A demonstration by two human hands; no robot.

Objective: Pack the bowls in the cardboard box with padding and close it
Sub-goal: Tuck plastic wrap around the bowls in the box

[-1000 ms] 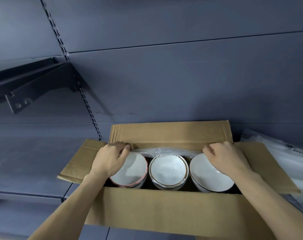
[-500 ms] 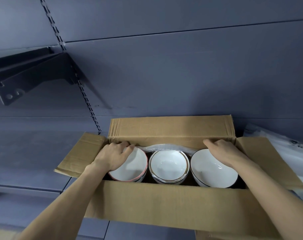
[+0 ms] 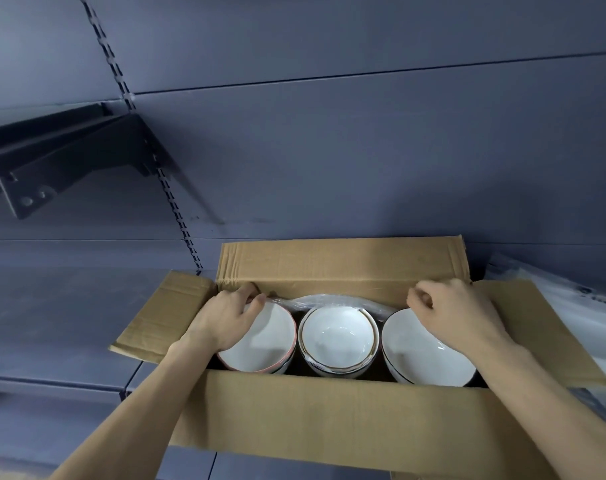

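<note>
Dark shelf bracket (image 3: 69,161) upper left; slotted upright (image 3: 163,188) (grey wall behind).

The left hand (image 3: 225,318) covers the near-left rim of the pink-rimmed bowl (image 3: 263,344), and its fingertips vanish behind the clear padding (image 3: 332,299) — whether they pinch it cannot be told. The right hand (image 3: 457,313) hides the right bowl's (image 3: 423,358) far rim. Both forearms run off the bottom edge, and the plastic sheets (image 3: 571,313) at right are cut off — their print too small to read.
</note>
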